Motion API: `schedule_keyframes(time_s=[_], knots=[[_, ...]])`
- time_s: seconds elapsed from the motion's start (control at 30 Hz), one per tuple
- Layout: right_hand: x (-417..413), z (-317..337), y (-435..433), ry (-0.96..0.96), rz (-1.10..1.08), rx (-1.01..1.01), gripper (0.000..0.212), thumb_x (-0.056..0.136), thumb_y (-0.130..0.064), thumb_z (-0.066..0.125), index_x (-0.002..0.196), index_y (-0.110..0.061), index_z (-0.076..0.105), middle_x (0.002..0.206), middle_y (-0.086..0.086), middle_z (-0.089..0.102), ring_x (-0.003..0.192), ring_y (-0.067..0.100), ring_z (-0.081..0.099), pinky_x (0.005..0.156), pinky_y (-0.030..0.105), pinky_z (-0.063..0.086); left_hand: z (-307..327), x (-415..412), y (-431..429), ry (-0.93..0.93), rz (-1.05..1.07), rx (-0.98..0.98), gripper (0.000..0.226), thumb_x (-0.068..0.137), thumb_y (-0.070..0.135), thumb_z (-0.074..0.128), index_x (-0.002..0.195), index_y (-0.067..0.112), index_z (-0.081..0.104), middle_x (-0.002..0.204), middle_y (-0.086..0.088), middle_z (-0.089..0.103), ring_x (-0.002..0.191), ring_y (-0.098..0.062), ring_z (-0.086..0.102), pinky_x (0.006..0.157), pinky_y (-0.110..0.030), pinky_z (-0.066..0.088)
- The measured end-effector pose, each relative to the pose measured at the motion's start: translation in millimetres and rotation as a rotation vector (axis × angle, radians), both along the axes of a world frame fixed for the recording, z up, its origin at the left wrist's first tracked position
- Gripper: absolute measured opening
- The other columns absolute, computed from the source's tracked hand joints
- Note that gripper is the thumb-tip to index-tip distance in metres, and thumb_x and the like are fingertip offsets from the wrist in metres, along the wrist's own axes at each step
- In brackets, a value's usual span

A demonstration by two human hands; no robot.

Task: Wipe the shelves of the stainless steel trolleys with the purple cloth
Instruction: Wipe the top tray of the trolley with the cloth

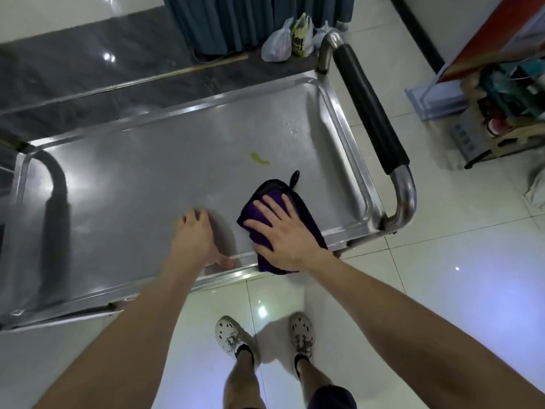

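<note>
Right hand (283, 231), fingers spread flat, presses a purple cloth (275, 188) at the trolley shelf's (132, 187) near right corner. Left hand (193, 237) rests open beside it. The cloth overhangs the near rim and could slip off. The yellow smear (259, 158) beyond may spread.

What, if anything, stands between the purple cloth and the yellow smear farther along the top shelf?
Nothing visible. The right hand presses the purple cloth flat on the top shelf, and only bare steel lies between it and the yellow smear. The left hand rests to the side, off that path.
</note>
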State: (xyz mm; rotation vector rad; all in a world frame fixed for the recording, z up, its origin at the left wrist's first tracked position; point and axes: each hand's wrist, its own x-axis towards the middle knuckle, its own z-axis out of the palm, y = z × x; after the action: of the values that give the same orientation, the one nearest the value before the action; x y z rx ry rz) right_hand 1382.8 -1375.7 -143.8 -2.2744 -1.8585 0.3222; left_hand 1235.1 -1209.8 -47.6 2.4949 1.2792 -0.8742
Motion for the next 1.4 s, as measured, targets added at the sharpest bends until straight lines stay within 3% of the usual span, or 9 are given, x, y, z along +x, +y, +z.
schedule_keyframes(time_s=[0.13,0.33,0.47,0.67,0.83,0.97,1.1,1.23,1.4], knots=[[71.9,-4.5,11.4,0.006,0.151,0.048,0.057,0.101,-0.052,0.053,0.156,-0.038,0.052,0.175,0.001,0.033,0.165,0.025,0.017,0.133,0.055,0.006,-2.8,2.6,0.1,-0.009,-0.03,0.01,0.169,0.042,0.082,0.094,0.169,0.004,0.011,0.168,-0.019,0.028,0.151,-0.038,0.036,0.127,-0.045,0.032],[221.9,3.0,90.1,-0.036,-0.433,-0.016,0.058,0.099,-0.055,0.045,0.155,-0.036,0.049,0.172,0.007,0.035,0.164,0.03,0.019,0.133,0.054,-0.003,-9.2,2.1,4.2,-0.045,0.006,0.001,0.171,0.039,0.077,0.098,0.17,0.01,0.01,0.171,-0.015,0.021,0.152,-0.039,0.032,0.127,-0.046,0.033],[261.5,4.5,171.4,-0.032,-0.553,-0.068,0.063,0.097,-0.059,0.036,0.155,-0.036,0.046,0.167,0.013,0.037,0.161,0.035,0.021,0.131,0.062,-0.004,-14.2,1.2,6.3,-0.081,0.05,-0.013,0.173,0.037,0.079,0.097,0.172,0.017,0.008,0.175,-0.009,0.013,0.156,-0.037,0.024,0.129,-0.049,0.031],[171.9,4.7,221.6,-0.033,-0.224,-0.034,0.064,0.096,-0.056,0.039,0.158,-0.041,0.044,0.172,0.009,0.032,0.163,0.035,0.018,0.13,0.064,-0.004,-9.5,6.5,6.9,-0.1,0.053,-0.016,0.171,0.039,0.075,0.098,0.173,0.016,0.01,0.175,-0.011,0.015,0.156,-0.037,0.024,0.13,-0.047,0.029],[68.4,7.4,132.2,0.002,0.09,0.048,0.061,0.097,-0.052,0.052,0.156,-0.035,0.054,0.173,0.008,0.035,0.163,0.034,0.022,0.131,0.062,0.003,-4.7,1.9,3.4,-0.079,0.063,-0.054,0.167,0.048,0.071,0.099,0.172,0.019,0.001,0.177,-0.008,0.006,0.161,-0.036,0.015,0.132,-0.052,0.027],[67.3,0.2,63.4,0.046,0.228,0.091,0.053,0.099,-0.047,0.055,0.149,-0.032,0.06,0.171,0.004,0.04,0.164,0.029,0.024,0.132,0.059,0.01,-5.1,-6.3,-0.7,-0.05,0.068,-0.048,0.168,0.048,0.073,0.098,0.172,0.02,-0.002,0.178,-0.006,0.001,0.162,-0.035,0.012,0.132,-0.05,0.026],[139.3,-2.4,61.1,0.033,-0.188,0.099,0.061,0.09,-0.047,0.053,0.148,-0.031,0.062,0.168,0.006,0.045,0.161,0.03,0.03,0.133,0.058,0.009,-7.5,-5.0,1.8,-0.067,0.073,-0.065,0.171,0.044,0.074,0.098,0.173,0.02,0.0,0.177,-0.008,0.002,0.162,-0.035,0.011,0.132,-0.05,0.025],[222.7,-2.4,129.5,0.024,-0.545,0.009,0.061,0.095,-0.053,0.041,0.154,-0.037,0.049,0.171,0.008,0.037,0.163,0.031,0.02,0.132,0.061,-0.002,-10.1,1.3,7.7,-0.109,0.071,-0.063,0.17,0.045,0.079,0.095,0.173,0.023,-0.003,0.179,-0.004,-0.003,0.164,-0.034,0.006,0.133,-0.051,0.024],[221.0,-2.7,260.6,0.069,-0.475,-0.031,0.06,0.099,-0.052,0.036,0.157,-0.04,0.043,0.176,0.009,0.026,0.164,0.035,0.012,0.129,0.066,-0.009,-13.1,6.0,9.2,-0.155,0.095,-0.057,0.167,0.051,0.079,0.093,0.172,0.027,-0.009,0.18,0.001,-0.012,0.166,-0.031,-0.001,0.135,-0.048,0.018]])
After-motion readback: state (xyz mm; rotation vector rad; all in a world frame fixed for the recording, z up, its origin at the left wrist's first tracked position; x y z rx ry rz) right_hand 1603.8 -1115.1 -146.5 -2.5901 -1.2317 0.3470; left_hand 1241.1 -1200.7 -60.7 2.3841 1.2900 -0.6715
